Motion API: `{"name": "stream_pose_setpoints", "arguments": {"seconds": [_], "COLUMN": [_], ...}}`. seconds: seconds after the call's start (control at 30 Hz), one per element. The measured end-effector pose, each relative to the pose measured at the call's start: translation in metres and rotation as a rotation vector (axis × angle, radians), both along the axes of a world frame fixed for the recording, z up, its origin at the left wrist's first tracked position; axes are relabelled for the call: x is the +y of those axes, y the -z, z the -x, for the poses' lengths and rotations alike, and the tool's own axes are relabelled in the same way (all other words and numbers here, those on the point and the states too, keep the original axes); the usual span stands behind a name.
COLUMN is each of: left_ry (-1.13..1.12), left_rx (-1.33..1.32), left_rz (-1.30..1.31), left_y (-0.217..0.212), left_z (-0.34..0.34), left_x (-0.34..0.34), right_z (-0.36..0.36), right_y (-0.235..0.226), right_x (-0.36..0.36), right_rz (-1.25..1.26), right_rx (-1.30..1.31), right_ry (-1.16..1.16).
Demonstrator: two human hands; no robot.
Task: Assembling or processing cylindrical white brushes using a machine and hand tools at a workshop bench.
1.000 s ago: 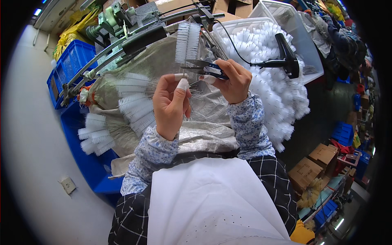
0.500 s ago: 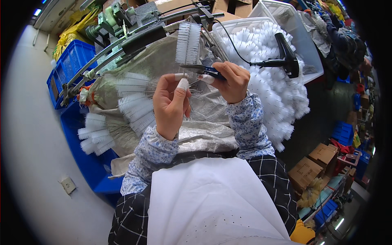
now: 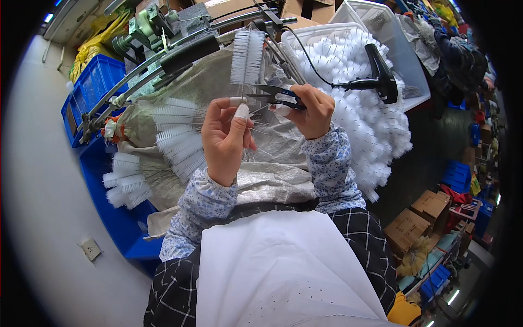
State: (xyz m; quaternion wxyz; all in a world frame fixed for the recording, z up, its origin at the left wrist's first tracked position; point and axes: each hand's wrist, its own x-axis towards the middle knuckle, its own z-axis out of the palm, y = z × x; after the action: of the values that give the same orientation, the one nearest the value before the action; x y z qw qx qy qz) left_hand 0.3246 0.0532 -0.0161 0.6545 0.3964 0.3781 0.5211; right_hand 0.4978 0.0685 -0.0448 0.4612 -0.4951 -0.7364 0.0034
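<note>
A white bristle brush (image 3: 247, 57) stands upright in front of me, its thin wire stem pinched between thumb and forefinger of my left hand (image 3: 227, 136). White tape wraps those fingertips. My right hand (image 3: 312, 111) is closed round the handles of dark scissors (image 3: 275, 96), whose blades are parted at the brush's stem, just above my left fingertips. White tape also covers my right thumb. Beside my left hand, several finished-looking white brushes (image 3: 180, 141) lie fanned on a pale woven sack (image 3: 272, 180), with more brushes (image 3: 127, 180) further left.
A heap of white brushes (image 3: 354, 109) fills and spills from a clear plastic bin (image 3: 305, 34) on the right. A black hair dryer (image 3: 384, 76) rests on it, trailing a cord. Metal rails with a black sleeve (image 3: 190, 54) cross behind, near a green machine (image 3: 144, 27). Blue crates (image 3: 95, 87) stand left.
The scissors' blades have parted wider around the stem. My left hand and the brush have shifted slightly left.
</note>
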Motion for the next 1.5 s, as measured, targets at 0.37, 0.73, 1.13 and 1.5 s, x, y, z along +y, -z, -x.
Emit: {"name": "stream_pose_setpoints", "arguments": {"seconds": [0.37, 0.73, 1.13, 1.5], "left_ry": [-0.053, -0.085, -0.256, 0.019], "left_rx": [0.014, 0.091, -0.029, -0.537], "left_rz": [-0.084, -0.099, -0.060, 0.259], "left_y": [0.007, 0.011, 0.024, 0.041], "left_z": [-0.001, 0.000, 0.008, 0.022], "left_x": [0.003, -0.001, 0.010, 0.002], "right_z": [0.001, 0.010, 0.003, -0.059], "right_y": [0.001, -0.001, 0.011, 0.069], "right_x": [0.004, 0.007, 0.014, 0.100], "right_rz": [-0.031, -0.018, 0.161, 0.560], "right_rx": [0.001, 0.005, 0.429, 0.886], "right_ry": [-0.004, -0.023, 0.128, 0.229]}}
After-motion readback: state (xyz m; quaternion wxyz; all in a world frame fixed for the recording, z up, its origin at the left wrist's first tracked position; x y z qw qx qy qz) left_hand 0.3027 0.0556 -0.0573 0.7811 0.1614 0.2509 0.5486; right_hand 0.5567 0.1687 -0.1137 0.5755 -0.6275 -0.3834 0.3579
